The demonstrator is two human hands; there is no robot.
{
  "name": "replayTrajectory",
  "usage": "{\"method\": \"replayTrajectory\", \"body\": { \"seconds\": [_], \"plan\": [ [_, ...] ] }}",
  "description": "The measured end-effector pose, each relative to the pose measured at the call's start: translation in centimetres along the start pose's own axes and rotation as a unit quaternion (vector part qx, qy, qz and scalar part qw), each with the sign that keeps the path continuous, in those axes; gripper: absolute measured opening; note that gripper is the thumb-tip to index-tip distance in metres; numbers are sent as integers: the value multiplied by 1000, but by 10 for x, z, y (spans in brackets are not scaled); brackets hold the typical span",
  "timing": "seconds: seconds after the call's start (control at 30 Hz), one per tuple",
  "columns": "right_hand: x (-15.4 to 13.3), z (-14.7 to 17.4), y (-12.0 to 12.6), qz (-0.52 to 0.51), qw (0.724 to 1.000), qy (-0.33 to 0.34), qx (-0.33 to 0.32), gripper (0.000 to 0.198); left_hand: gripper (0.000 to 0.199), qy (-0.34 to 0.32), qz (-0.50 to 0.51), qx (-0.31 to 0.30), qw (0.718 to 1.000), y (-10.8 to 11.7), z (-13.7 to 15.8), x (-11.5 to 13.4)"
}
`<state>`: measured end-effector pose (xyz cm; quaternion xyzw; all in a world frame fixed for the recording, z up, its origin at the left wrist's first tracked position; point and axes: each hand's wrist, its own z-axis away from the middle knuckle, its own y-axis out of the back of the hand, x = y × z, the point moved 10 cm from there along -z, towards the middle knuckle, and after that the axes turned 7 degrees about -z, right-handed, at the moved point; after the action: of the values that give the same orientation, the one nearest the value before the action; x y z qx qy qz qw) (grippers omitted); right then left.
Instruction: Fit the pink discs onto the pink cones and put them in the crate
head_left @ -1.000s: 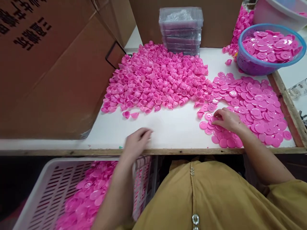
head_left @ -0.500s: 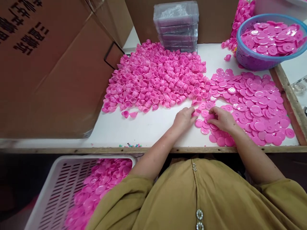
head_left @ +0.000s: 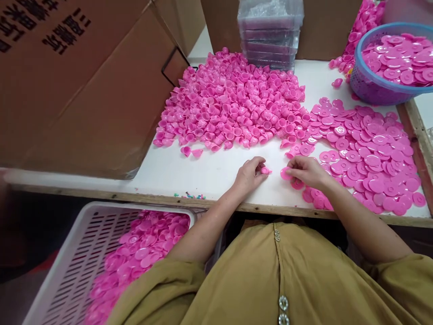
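My left hand [head_left: 251, 176] is closed on a small pink toy cup [head_left: 265, 170], held just above the white tabletop. Facing it, my right hand [head_left: 307, 171] pinches a flat pink toy saucer [head_left: 286, 173] by its edge. A short gap separates the cup from the saucer. Beyond my left hand lies a wide heap of pink cups [head_left: 233, 104]. Loose pink saucers [head_left: 372, 158] spread over the table to the right, some lying under and beside my right hand.
A blue basket [head_left: 363, 85] of saucers stands at the back right. Clear plastic boxes [head_left: 270, 40] are stacked behind the cups. A large cardboard box [head_left: 84, 104] fills the left. Below the table's wooden edge [head_left: 128, 197] sits a white crate [head_left: 67, 266] holding pink pieces.
My left hand has drawn back from the saucers with a cup in it. The right hand has lifted a saucer off the pile and toward the left. The camera view has shifted slightly.
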<state>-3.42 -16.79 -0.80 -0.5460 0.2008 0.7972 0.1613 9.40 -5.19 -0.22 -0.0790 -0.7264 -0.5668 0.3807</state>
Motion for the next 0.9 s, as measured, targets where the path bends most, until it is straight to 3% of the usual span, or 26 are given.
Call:
{"method": "replayTrajectory", "body": {
  "seconds": [0.1,0.2,0.37,0.53,0.7,0.9],
  "plan": [
    [-2,-16,-34,-24,998,-64,-18,20,36,23,56,-12,998,-4,0,-6],
    [0,-32,-51,17,995,-94,-13,18,38,32,75,-19,997,-6,0,-10],
    [2,-44,-55,114,987,-116,-12,19,43,49,92,-52,993,-5,1,-12],
    [0,-45,-57,117,980,-155,-34,23,53,53,219,-131,965,-9,-3,-16],
    [0,-49,-60,132,971,-186,-70,25,48,57,122,-171,976,-8,-24,-22],
    [-2,-46,-58,155,974,-165,-29,28,42,21,22,-218,975,-12,-36,-13]
  ]
}}
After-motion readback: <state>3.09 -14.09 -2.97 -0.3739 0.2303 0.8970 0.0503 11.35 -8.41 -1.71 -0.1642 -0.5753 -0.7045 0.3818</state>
